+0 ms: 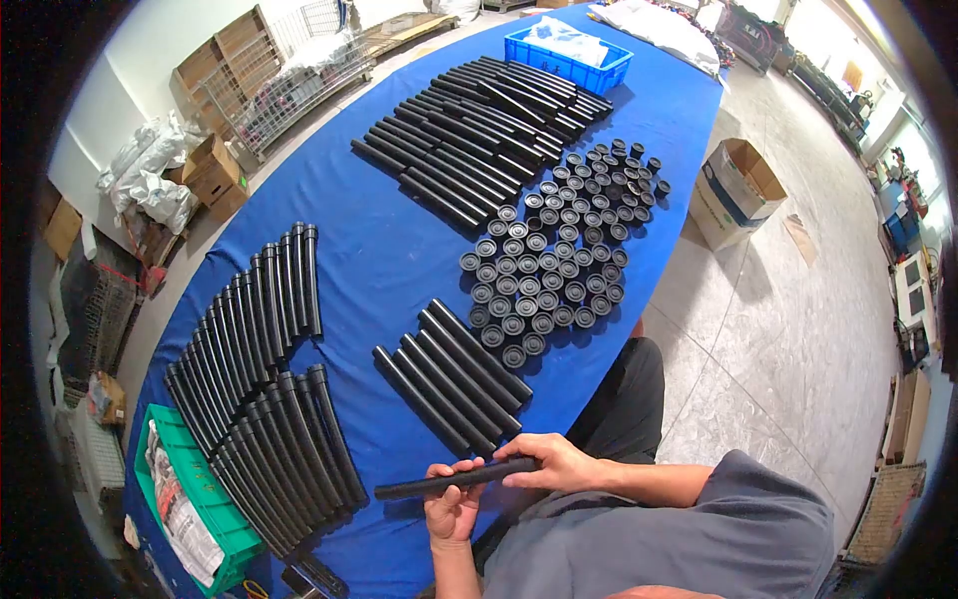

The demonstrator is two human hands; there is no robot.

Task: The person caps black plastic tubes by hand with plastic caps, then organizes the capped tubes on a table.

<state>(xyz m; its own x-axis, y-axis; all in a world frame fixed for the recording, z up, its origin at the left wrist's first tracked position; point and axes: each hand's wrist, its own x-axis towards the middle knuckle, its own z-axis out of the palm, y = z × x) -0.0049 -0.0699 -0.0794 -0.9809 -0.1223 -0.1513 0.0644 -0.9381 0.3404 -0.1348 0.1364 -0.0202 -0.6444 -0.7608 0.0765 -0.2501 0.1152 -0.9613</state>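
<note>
A black tube [407, 489] lies across both hands, close over the blue cloth at the table's near edge. My left hand [455, 505] is closed around its middle, fingers and thumb wrapped on it. At its right end, my right hand [551, 463] grips with bent fingers, hiding that end. Just beyond the hands lie several loose black tubes [454, 374] side by side. Round black caps [547, 262] with ringed faces are spread to the right of them. On the left, rows of black tubes [289, 439] have a wider collar at their upper ends.
More black tubes [469, 140] are stacked at the table's far part, near a blue crate [574, 68] holding white plastic. A green crate [215, 529] with paper stands at the left edge. An open cardboard box [736, 195] is on the floor at right.
</note>
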